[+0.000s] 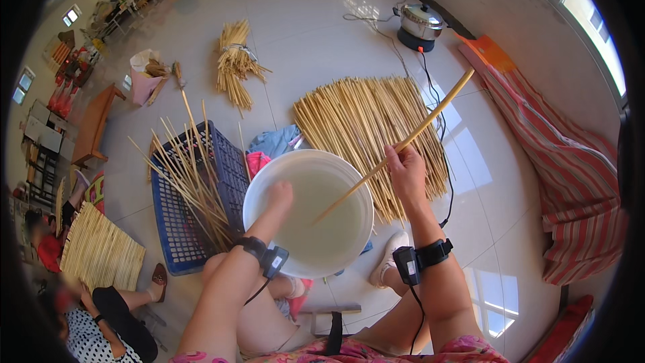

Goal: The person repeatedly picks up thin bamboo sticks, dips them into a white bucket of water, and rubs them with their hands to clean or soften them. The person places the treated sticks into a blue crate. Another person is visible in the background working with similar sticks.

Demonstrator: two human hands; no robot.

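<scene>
A white plastic bucket (250,171) of cloudy water (332,232) stands between my knees. My right hand (408,174) grips a long pale straw-coloured stalk (443,103) above the bucket's right rim. The stalk slants, with its lower end in the water and its upper end rising to the right. Inside the bucket, near the left wall, is my left hand (281,195); its fingers are hidden by the murky water, so whether they hold anything does not show. Beyond the bucket, many similar stalks (358,126) lie side by side on the floor.
Left of the bucket, a blue plastic crate (171,222) holds loose stalks (201,196). A tied bundle (234,65) lies farther off. An electric pot (421,25) trails a black cable (443,161) past the stalks. Striped fabric (574,176) lies right; people (101,333) sit left.
</scene>
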